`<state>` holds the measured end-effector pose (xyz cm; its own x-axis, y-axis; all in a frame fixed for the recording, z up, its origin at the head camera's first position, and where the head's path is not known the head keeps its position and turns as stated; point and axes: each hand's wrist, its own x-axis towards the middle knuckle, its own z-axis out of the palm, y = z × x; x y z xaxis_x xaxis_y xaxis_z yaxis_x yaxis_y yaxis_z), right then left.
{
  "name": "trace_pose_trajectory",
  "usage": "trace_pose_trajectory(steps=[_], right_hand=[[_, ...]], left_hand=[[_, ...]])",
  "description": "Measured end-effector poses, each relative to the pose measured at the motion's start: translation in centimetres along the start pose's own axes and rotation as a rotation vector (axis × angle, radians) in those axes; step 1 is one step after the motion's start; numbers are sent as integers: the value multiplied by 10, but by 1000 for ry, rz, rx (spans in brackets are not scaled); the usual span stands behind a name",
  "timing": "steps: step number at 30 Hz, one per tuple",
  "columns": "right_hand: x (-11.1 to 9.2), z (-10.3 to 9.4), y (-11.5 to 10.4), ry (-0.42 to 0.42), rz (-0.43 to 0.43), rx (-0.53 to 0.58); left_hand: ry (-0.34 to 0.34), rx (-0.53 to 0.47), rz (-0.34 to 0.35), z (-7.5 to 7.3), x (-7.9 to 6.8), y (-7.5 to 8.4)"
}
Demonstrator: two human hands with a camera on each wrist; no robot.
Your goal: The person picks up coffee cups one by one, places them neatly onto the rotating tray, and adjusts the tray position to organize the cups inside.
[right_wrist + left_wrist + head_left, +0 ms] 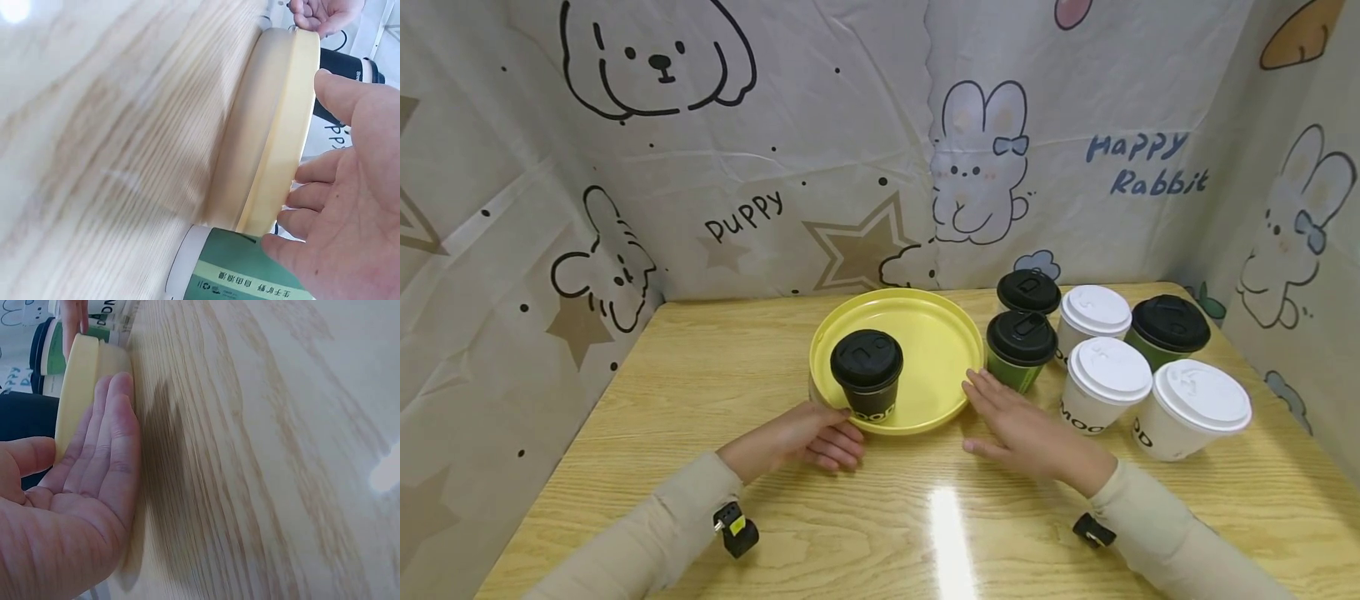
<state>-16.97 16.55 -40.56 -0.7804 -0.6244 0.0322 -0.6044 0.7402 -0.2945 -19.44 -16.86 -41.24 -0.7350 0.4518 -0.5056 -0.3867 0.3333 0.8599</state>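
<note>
A round yellow tray (928, 367) with a raised rim stands on the table, a paler base beneath it. Near its front left, a black paper coffee cup (871, 396) with a black lid stands upright inside. My left hand (808, 437) is at the tray's front left; its thumb touches the rim and its fairly straight fingers (119, 425) lie along the outer side. At the front right my right hand (1026, 429) reaches with straight fingers to the rim. Close beside those fingertips is a green cup (1018, 375) with a black lid.
To the tray's right, several lidded cups stand close together: white ones, such as the front white cup (1183, 425), and a green one with a black lid (1170, 325). A printed curtain (850, 150) encloses the wooden table (730, 342) behind and at both sides.
</note>
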Motion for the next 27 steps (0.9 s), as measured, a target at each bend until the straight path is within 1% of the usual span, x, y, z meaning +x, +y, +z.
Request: trace_pose_trajectory(steps=[4, 10, 19, 23, 27], right_hand=[[-1, 1, -5, -11, -24, -5], [-4, 7, -18, 15, -79, -19], [-5, 13, -33, 13, -143, -52], [-5, 12, -35, 12, -148, -47], [-4, 10, -31, 13, -121, -35]], left_hand=[[14, 2, 5, -7, -1, 0], [42, -8, 5, -20, -1, -1], [135, -13, -10, -32, 3, -3], [141, -27, -20, -35, 4, -1], [139, -26, -17, -34, 3, 0]])
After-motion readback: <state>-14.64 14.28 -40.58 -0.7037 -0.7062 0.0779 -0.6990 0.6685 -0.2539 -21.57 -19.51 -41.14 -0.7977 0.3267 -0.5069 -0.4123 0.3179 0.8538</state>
